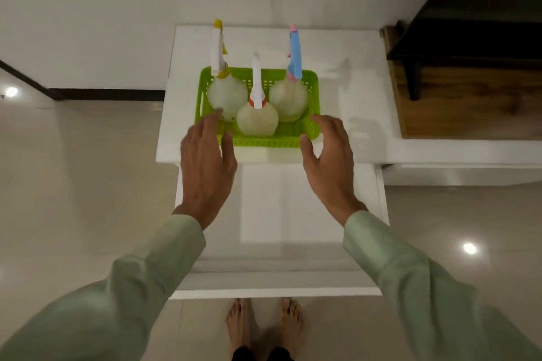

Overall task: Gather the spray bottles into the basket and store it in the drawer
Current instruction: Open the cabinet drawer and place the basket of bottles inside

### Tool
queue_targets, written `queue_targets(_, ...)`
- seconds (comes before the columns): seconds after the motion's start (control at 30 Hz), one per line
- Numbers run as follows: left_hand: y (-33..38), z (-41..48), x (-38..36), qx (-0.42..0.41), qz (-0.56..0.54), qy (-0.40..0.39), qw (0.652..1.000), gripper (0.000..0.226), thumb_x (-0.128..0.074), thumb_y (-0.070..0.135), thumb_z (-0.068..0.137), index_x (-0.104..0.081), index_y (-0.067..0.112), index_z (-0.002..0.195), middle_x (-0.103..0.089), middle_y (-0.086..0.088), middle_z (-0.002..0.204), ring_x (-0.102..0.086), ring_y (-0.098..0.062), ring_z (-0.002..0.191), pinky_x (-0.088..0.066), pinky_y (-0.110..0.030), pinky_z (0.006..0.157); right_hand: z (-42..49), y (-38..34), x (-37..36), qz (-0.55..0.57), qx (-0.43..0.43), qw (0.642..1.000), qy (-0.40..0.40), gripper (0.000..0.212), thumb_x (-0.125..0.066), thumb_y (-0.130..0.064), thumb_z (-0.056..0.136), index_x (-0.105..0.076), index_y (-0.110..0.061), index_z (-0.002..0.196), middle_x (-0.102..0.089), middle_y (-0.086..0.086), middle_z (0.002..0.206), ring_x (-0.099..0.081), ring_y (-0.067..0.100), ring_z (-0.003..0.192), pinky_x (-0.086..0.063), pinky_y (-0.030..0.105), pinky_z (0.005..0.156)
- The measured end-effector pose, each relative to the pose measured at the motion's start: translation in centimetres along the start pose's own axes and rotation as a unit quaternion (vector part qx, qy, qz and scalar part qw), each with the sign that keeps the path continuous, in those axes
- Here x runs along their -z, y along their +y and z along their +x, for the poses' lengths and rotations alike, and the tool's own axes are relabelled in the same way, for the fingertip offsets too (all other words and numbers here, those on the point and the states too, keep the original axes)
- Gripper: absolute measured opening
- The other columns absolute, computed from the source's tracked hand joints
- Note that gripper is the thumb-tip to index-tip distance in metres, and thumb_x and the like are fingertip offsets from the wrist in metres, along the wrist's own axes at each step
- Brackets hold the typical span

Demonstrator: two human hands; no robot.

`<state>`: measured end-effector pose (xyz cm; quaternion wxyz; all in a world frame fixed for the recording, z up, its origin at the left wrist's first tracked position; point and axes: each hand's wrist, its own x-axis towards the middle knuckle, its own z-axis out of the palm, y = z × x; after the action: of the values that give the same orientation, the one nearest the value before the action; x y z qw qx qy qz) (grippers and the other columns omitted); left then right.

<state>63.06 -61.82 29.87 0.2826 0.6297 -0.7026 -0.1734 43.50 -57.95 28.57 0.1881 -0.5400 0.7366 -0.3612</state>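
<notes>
A green plastic basket [311,88] stands on the white cabinet top [352,47]. Three pale spray bottles stand upright in it: one with a yellow nozzle [227,94] at the left, one with an orange collar [257,119] in the front middle, one with a blue and pink head [289,98] at the right. My left hand [205,164] is at the basket's front left corner, fingers spread, fingertips by the rim. My right hand [330,161] is spread at the front right corner. Neither hand has closed on the basket. Below, the white drawer [278,214] is pulled out, nothing in it.
A dark wooden stand [457,97] with a black top sits to the right of the cabinet. Glossy beige floor tiles lie on both sides. My bare feet [264,325] stand just in front of the drawer's front panel [275,291]. A white wall is behind.
</notes>
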Motion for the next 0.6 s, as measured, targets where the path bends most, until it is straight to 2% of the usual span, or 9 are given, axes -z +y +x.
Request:
queue_targets(0.07, -0.8, 2.8, -0.6, 0.024, -0.016, 0.019, 0.999, 0.047, -0.043, 0.020, 0.100, -0.037, 0.010, 0.146, -0.051, -0.010, 0.142, -0.045, -0.025, 0.129, -0.032, -0.033, 0.109, 2.8, 0.2, -0.9, -0.009, -0.022, 0.999, 0.021, 0.044, -0.057, -0.020, 0.096, -0.048, -0.013, 0.139, -0.052, 0.004, 0.137, -0.051, 0.023, 0.124, -0.043, 0.029, 0.091)
queue_targets(0.13, -1.6, 5.1, -1.4, 0.064, -0.033, 0.009, 0.997, 0.057, -0.045, 0.021, 0.099, -0.025, 0.010, 0.152, -0.042, -0.010, 0.150, -0.037, -0.025, 0.138, -0.029, -0.039, 0.115, 5.0, 0.6, -1.8, -0.001, -0.068, 0.997, 0.022, 0.054, -0.057, -0.021, 0.097, -0.039, -0.015, 0.147, -0.044, 0.004, 0.148, -0.046, 0.024, 0.133, -0.038, 0.029, 0.096)
queue_targets(0.23, -3.0, 8.0, -2.8, 0.144, -0.043, -0.048, 0.988, 0.074, -0.053, 0.018, 0.095, -0.011, 0.012, 0.155, -0.029, -0.011, 0.159, -0.027, -0.029, 0.146, -0.026, -0.045, 0.117, 7.7, 1.5, -3.3, 0.006, -0.165, 0.986, -0.021, 0.069, -0.057, -0.020, 0.097, -0.022, -0.017, 0.156, -0.031, 0.006, 0.160, -0.038, 0.029, 0.142, -0.035, 0.040, 0.109)
queue_targets(0.33, -4.4, 9.8, -3.8, 0.194, -0.032, -0.114, 0.974, 0.080, -0.056, 0.012, 0.092, -0.008, 0.011, 0.156, -0.031, -0.014, 0.157, -0.035, -0.036, 0.142, -0.033, -0.050, 0.112, 9.1, 2.2, -4.4, -0.007, -0.229, 0.971, -0.067, 0.073, -0.054, -0.016, 0.096, -0.016, -0.018, 0.158, -0.035, 0.010, 0.158, -0.042, 0.035, 0.139, -0.035, 0.046, 0.110)
queue_targets(0.4, -5.2, 10.4, -4.3, 0.205, -0.026, -0.143, 0.968, 0.080, -0.053, 0.008, 0.089, -0.009, 0.012, 0.155, -0.045, -0.020, 0.147, -0.046, -0.042, 0.131, -0.040, -0.055, 0.105, 9.5, 2.4, -5.1, -0.016, -0.242, 0.967, -0.078, 0.069, -0.048, -0.010, 0.093, -0.020, -0.020, 0.156, -0.050, 0.014, 0.145, -0.050, 0.040, 0.129, -0.043, 0.049, 0.105)
queue_targets(0.47, -5.8, 10.7, -4.6, 0.196, -0.017, -0.151, 0.969, 0.077, -0.049, 0.002, 0.085, -0.014, 0.013, 0.153, -0.059, -0.021, 0.124, -0.057, -0.046, 0.111, -0.050, -0.056, 0.091, 9.6, 2.6, -5.5, -0.033, -0.231, 0.970, -0.067, 0.063, -0.042, -0.003, 0.088, -0.032, -0.019, 0.148, -0.062, 0.018, 0.124, -0.056, 0.044, 0.113, -0.048, 0.048, 0.092)
queue_targets(0.53, -6.4, 10.7, -4.8, 0.183, -0.008, -0.142, 0.973, 0.073, -0.047, -0.005, 0.085, -0.021, 0.015, 0.150, -0.061, -0.016, 0.101, -0.061, -0.043, 0.093, -0.052, -0.048, 0.075, 9.6, 2.7, -5.7, -0.051, -0.220, 0.973, -0.051, 0.051, -0.040, 0.001, 0.086, -0.041, -0.013, 0.135, -0.062, 0.020, 0.110, -0.055, 0.044, 0.103, -0.042, 0.042, 0.079)
queue_targets(0.6, -6.8, 10.6, -4.9, 0.172, 0.002, -0.134, 0.976, 0.071, -0.047, -0.008, 0.084, -0.025, 0.016, 0.147, -0.060, -0.015, 0.093, -0.060, -0.042, 0.086, -0.053, -0.051, 0.073, 9.6, 2.8, -5.7, -0.070, -0.217, 0.972, -0.051, 0.041, -0.039, 0.003, 0.086, -0.043, -0.008, 0.126, -0.059, 0.022, 0.106, -0.052, 0.041, 0.099, -0.036, 0.039, 0.074)
